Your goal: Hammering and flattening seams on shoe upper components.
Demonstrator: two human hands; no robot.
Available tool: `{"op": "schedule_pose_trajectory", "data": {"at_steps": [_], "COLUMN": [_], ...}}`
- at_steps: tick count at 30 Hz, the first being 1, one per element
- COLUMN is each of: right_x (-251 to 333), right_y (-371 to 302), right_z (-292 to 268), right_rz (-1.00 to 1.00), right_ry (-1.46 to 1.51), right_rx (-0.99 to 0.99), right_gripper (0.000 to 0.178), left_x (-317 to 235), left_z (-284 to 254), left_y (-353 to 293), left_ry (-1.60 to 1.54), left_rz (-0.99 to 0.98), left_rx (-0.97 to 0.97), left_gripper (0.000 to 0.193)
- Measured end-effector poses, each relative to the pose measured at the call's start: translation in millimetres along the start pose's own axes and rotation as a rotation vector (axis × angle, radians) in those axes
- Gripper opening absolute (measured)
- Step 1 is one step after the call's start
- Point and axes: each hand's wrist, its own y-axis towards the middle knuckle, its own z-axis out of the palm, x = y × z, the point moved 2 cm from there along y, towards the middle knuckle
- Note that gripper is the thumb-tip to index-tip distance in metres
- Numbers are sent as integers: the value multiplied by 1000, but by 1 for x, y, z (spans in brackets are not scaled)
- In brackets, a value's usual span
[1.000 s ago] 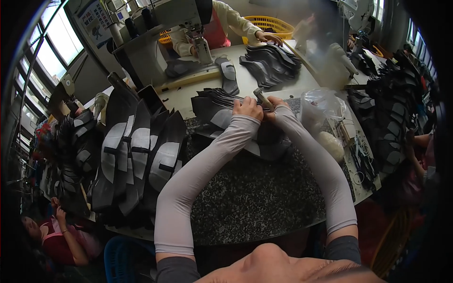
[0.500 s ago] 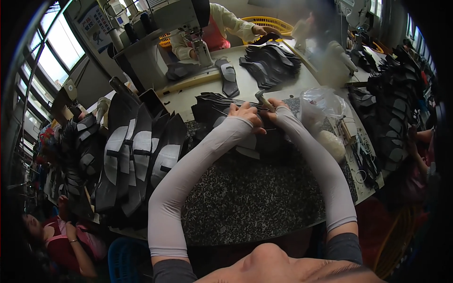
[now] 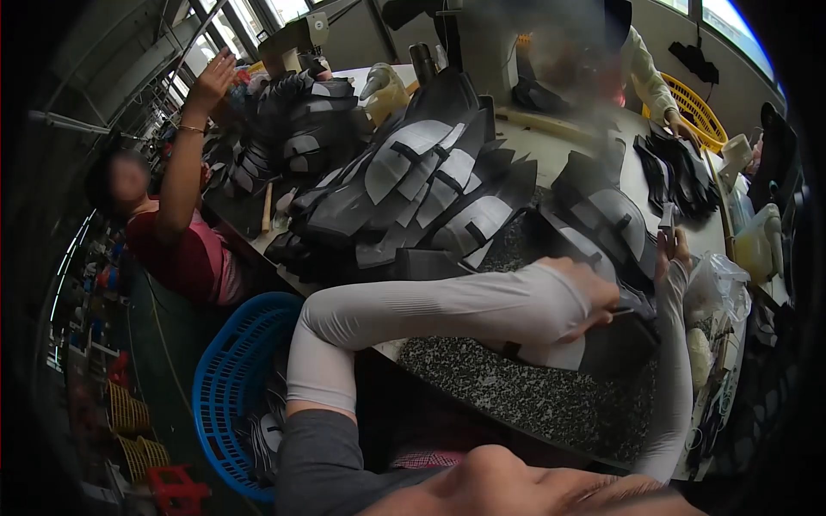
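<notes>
My left hand (image 3: 578, 295), in a pale sleeve, is closed over dark cut pieces on the speckled black-and-white table slab (image 3: 516, 387). A thin metallic thing pokes out by its fingertips; I cannot make out what it is. To the right, my right hand (image 3: 677, 253) is closed round a small hammer (image 3: 668, 217), its head pointing up. Between and beyond my hands lie flat black shoe-upper pieces (image 3: 607, 215) with grey patches. One dark piece (image 3: 615, 348) with a grey part lies under and beside my left hand.
A large heap of black and grey pieces (image 3: 413, 172) covers the table's left. Beyond are a co-worker's hand (image 3: 682, 125), another stack (image 3: 675, 172) and a yellow basket (image 3: 695, 112). A plastic bag (image 3: 718, 284) lies right; a blue basket (image 3: 232, 396) stands below left.
The view has swung left, bringing the blue basket and a person with a raised arm into fuller sight. My hands, close together before, are now apart, the left one nearer me.
</notes>
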Motion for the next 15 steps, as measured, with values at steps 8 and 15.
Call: {"op": "schedule_pose_trajectory", "data": {"at_steps": [8,15], "right_x": [122,124], "right_y": [-126,-207], "right_z": [-110,-166], "right_rz": [310,544], "right_ry": [492,63], "right_rx": [534,1046], "right_gripper": [30,23], "left_x": [21,26], "left_z": [170,165], "left_y": [-7,26], "left_ry": [-383,-294], "left_rz": [195,210], "left_rx": [150,11], "left_gripper": [19,17]}}
